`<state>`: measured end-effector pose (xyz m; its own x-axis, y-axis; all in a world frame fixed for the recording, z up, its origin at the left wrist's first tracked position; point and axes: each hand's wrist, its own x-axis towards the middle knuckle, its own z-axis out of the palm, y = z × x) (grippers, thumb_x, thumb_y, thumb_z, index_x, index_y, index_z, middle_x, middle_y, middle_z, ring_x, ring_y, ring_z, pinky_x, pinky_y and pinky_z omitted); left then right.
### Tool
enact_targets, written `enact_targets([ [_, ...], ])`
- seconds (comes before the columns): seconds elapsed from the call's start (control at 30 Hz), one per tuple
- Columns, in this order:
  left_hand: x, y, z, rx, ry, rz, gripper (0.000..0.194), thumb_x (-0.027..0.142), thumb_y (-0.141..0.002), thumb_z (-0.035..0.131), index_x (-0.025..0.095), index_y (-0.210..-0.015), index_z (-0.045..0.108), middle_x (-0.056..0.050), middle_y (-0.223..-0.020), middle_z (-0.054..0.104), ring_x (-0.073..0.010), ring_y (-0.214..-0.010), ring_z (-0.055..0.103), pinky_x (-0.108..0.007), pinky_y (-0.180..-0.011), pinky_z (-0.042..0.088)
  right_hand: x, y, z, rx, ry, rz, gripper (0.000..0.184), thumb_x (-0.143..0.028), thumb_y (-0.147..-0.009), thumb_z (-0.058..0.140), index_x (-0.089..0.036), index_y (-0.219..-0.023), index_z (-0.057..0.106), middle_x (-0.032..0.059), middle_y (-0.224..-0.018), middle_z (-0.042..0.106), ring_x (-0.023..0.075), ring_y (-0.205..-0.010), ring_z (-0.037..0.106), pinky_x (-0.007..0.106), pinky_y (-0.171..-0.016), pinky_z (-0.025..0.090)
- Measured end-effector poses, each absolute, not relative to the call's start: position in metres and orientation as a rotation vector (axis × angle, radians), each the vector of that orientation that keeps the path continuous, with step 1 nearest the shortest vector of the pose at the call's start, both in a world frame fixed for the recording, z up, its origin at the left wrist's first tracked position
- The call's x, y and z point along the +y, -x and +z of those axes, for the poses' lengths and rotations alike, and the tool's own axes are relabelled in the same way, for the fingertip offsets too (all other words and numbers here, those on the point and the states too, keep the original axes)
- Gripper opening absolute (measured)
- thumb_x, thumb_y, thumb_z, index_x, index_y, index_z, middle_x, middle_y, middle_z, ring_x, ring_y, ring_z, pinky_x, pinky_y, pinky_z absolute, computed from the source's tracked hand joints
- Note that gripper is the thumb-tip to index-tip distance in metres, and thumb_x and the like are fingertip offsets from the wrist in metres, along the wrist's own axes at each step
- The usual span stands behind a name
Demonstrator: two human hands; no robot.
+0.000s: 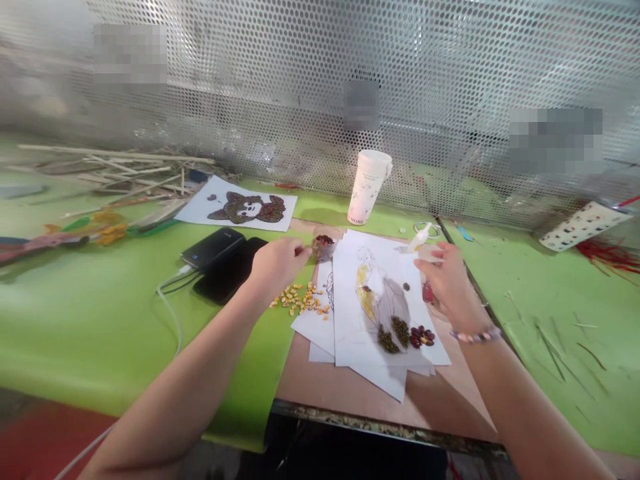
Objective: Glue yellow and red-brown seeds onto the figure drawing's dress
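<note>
My left hand is closed in a pinch beside a small clear plastic bag of dark red bits. Whatever its fingertips hold is hidden. My right hand, with a beaded bracelet, has thumb and forefinger apart near a small glue bottle with a pointed nozzle. Between the hands lies a paper with a line drawing, partly filled with yellow grains. Mung beans form two dark green patches low on the sheet, with red kidney beans alongside. Corn kernels are scattered below my left hand.
A white patterned cup stands behind the papers. A finished-looking seed picture, a power bank with a cable and a dark phone lie left. Thin sticks are piled far left. Another patterned cup lies tilted at right.
</note>
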<state>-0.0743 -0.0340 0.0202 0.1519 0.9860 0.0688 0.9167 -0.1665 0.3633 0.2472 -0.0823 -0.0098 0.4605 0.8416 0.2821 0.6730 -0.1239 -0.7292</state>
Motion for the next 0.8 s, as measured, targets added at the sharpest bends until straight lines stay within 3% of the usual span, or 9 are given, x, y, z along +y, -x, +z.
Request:
enact_targets([
  [0.1, -0.033, 0.078, 0.021, 1.884, -2.175, 0.463, 0.021, 0.031, -0.088, 0.051, 0.021, -0.071, 0.058, -0.007, -0.085, 0.070, -0.0239, -0.079, 0.063, -0.031, -0.062, 0.036, -0.114, -0.249, -0.011, -1.294, 1.846, 0.305, 0.060, -0.041, -0.084, 0.066, -0.016, -0.134, 0.046, 0.0142, -0.123, 0.060, 0.0196, -0.081, 0.065, 0.035, -0.062, 0.058],
  [0.23, -0.033, 0.080, 0.021, 1.879, -2.151, 0.492, 0.006, 0.026, -0.084, 0.060, 0.022, -0.085, 0.064, -0.006, -0.096, 0.072, -0.0245, -0.090, 0.064, -0.031, -0.069, 0.039, -0.144, -0.255, -0.007, -1.365, 1.871, 0.245, 0.058, -0.045, -0.076, 0.063, -0.014, -0.124, 0.052, 0.0167, -0.117, 0.062, 0.0237, -0.083, 0.065, 0.043, -0.074, 0.057],
  [0.4, -0.031, 0.077, 0.020, 1.865, -2.057, 0.388, 0.022, 0.042, -0.084, 0.064, 0.022, -0.082, 0.071, -0.005, -0.076, 0.071, -0.0258, -0.077, 0.065, -0.032, -0.065, 0.038, -0.185, -0.262, -0.006, -1.566, 1.954, 0.210, 0.034, -0.041, -0.076, 0.061, -0.023, -0.105, 0.066, 0.0112, -0.104, 0.070, 0.0312, -0.095, 0.066, 0.048, -0.083, 0.051],
  [0.47, -0.032, 0.075, 0.019, 1.826, -2.044, 0.379, 0.018, 0.035, -0.084, 0.062, 0.023, -0.089, 0.074, -0.005, -0.084, 0.074, -0.0265, -0.082, 0.066, -0.032, -0.069, 0.040, -0.203, -0.266, -0.012, -1.634, 2.008, 0.239, 0.031, -0.041, -0.080, 0.056, -0.024, -0.103, 0.067, 0.0098, -0.098, 0.071, 0.0288, -0.087, 0.067, 0.046, -0.079, 0.052],
  [0.57, -0.037, 0.068, 0.015, 1.719, -2.025, 0.433, 0.028, 0.024, -0.076, 0.063, 0.023, -0.102, 0.073, -0.006, -0.108, 0.074, -0.0287, -0.098, 0.065, -0.034, -0.081, 0.042, -0.223, -0.271, -0.024, -1.492, 2.062, 0.402, 0.036, -0.049, -0.081, 0.054, -0.024, -0.106, 0.065, 0.0111, -0.102, 0.071, 0.0259, -0.080, 0.066, 0.042, -0.070, 0.054],
  [0.7, -0.046, 0.049, 0.004, 1.487, -1.845, 0.515, 0.038, 0.026, -0.074, 0.064, 0.022, -0.112, 0.067, -0.008, -0.118, 0.070, -0.0268, -0.104, 0.064, -0.035, -0.090, 0.046, -0.232, -0.274, -0.032, -1.068, 1.897, 0.702, 0.055, -0.057, -0.076, 0.066, -0.023, -0.118, 0.057, 0.0146, -0.117, 0.067, 0.0289, -0.104, 0.067, 0.041, -0.081, 0.058],
  [0.8, -0.054, 0.031, -0.003, 1.367, -1.566, 0.568, 0.049, 0.028, -0.076, 0.062, 0.017, -0.124, 0.057, -0.015, -0.133, 0.062, -0.0263, -0.114, 0.063, -0.034, -0.090, 0.051, -0.234, -0.275, -0.028, -0.803, 1.756, 0.921, 0.052, -0.051, -0.077, 0.070, -0.025, -0.120, 0.057, 0.0142, -0.131, 0.063, 0.0306, -0.121, 0.062, 0.040, -0.088, 0.058],
])
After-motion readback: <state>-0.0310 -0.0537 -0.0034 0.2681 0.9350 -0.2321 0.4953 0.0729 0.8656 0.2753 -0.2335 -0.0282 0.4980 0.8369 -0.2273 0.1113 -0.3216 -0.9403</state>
